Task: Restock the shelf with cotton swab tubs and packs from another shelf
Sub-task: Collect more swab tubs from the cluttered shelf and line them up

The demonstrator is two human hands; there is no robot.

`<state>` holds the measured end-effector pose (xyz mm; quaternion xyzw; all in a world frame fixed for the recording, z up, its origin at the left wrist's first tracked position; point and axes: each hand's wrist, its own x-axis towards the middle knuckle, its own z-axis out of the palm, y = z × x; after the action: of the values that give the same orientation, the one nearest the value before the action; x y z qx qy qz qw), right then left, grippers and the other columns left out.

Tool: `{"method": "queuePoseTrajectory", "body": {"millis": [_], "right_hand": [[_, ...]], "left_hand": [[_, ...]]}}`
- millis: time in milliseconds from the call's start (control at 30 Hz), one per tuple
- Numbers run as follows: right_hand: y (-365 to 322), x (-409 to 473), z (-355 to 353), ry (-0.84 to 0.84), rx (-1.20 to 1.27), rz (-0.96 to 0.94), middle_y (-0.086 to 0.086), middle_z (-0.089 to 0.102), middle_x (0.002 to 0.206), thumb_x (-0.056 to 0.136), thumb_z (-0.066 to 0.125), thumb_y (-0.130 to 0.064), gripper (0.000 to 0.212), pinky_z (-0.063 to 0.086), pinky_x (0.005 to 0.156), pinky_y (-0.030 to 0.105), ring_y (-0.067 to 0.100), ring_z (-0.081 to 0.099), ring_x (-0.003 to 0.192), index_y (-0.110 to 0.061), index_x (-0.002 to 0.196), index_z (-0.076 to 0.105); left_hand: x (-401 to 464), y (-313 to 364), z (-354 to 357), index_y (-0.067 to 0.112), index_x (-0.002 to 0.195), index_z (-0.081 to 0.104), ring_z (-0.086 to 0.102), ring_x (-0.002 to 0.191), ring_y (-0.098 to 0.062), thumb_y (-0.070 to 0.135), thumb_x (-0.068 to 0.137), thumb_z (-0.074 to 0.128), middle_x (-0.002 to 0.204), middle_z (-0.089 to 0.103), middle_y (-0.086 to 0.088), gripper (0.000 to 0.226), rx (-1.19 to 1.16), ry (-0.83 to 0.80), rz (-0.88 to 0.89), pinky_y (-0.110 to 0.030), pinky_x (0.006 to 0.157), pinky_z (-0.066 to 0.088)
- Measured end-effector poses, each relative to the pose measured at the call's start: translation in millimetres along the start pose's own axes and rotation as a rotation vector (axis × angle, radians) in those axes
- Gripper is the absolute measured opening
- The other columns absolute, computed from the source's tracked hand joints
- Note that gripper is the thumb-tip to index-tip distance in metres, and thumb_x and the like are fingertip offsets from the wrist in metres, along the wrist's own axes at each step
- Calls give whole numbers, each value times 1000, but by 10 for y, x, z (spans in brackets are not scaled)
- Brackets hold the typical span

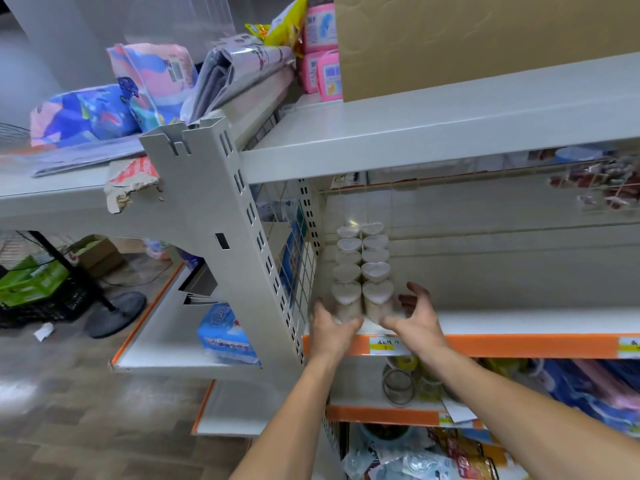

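While both hands sit at the front of the white shelf [502, 322], the heart-lidded cotton swab tubs [362, 268] stand on it in two rows running front to back, up against the wire grid panel [294, 244] at abt 9 o'clock of them. Left hand [330, 325] is curled around the front-left tub [346, 301], fingers wrapping its 9 o'clock side. Right hand [414, 317] cups the front-right tub [378, 299], thumb near its base, fingers spread and bent at 3 o'clock of it; looks like a loose hold, tbh can't see if every finger touches. Tubs are upright, lids touching or nearly so w/ their neighbours.

Shelf edge has an orange strip [519, 344] w/ a yellow price tag [386, 344] right at 6 o'clock of the tubs. Rest of that shelf toward 3 o'clock is bare white.

Shelf below holds clear tape rolls [401, 384] and some pink/blue packs [595, 386], blurry. Top shelf at 12 o'clock carries a cardboard box [485, 39] and pink packs [320, 46]. Over at 9 o'clock, a blue pack [225, 330] sits on the neighbouring low shelf, and a fan base [116, 313] is on the floor.
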<state>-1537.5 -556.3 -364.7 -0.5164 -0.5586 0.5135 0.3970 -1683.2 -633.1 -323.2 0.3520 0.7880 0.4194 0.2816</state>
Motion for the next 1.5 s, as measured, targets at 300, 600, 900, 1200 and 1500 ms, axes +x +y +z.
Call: {"method": "queuePoseTrajectory", "body": {"millis": [300, 600, 900, 1200, 1500], "right_hand": [[-44, -325, -418, 65, 58, 59, 0, 62, 114, 78, 75, -6, 62, 50, 85, 24, 14, 62, 103, -20, 133, 50], [-110, -667, -1395, 36, 37, 129, 9, 74, 92, 83, 70, -7, 29, 56, 87, 41, 24, 69, 86, -16, 110, 65], [-75, -1203, -2817, 130, -26, 312, 11, 67, 80, 88, 66, -8, 10, 49, 59, 28, 19, 61, 67, -12, 97, 66], [94, -1806, -4296, 331, -37, 376, 2, 72, 80, 90, 65, -17, 8, 56, 60, 25, 13, 67, 66, -15, 98, 67], [280, -2353, -5341, 540, 49, 429, 6, 70, 84, 88, 63, -11, 13, 52, 62, 25, 16, 63, 70, -13, 100, 69]], "left_hand": [[-310, 6, 110, 14, 117, 40, 49, 113, -25, 30, 80, 69, 118, 52, -5, 49, 4, 169, -106, -37, 93, 42], [-769, 305, 765, 12, 81, 64, 56, 68, -14, 14, 83, 62, 74, 62, 1, 4, -48, -140, 12, -25, 61, 41], [-1466, 984, 1989, 13, 79, 58, 52, 74, -18, 11, 89, 60, 76, 58, -3, 10, -10, -450, 129, -27, 71, 41], [-2262, 1591, 3137, 19, 58, 44, 40, 44, -14, 15, 93, 58, 51, 41, -4, 38, 71, -738, 220, -20, 44, 29], [-2999, 1992, 3990, 20, 61, 44, 28, 43, -17, 21, 95, 53, 54, 39, 0, 35, 79, -968, 264, -22, 43, 26]]}}
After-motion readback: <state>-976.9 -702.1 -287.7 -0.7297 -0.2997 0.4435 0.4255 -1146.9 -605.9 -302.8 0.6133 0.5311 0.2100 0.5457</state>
